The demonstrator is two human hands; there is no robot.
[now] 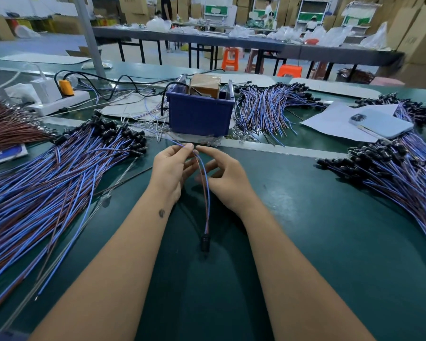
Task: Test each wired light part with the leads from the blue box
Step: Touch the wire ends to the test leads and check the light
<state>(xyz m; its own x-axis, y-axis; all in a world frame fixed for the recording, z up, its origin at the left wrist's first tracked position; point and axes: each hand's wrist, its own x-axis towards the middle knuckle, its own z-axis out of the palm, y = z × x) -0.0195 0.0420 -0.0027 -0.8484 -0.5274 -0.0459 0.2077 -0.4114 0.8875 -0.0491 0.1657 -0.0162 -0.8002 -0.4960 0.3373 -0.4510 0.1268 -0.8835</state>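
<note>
Holding one wired light part (205,193) up by its wire ends, just in front of the blue box (200,114).
Left hand (171,168) pinching the blue and brown wires near their tips; right hand (223,177) curled beside them, fingertip at the wires, firm grip hard to tell; black lamp end hanging down toward the surface (330,230). Judging by the heaps left of the box (59,173), right of it (391,173) and behind it (268,109), plenty left to test; sorted from unsorted not clear. Phone (381,124) on paper right of the box, power strip (59,100) left; nothing blocking the leads.
</note>
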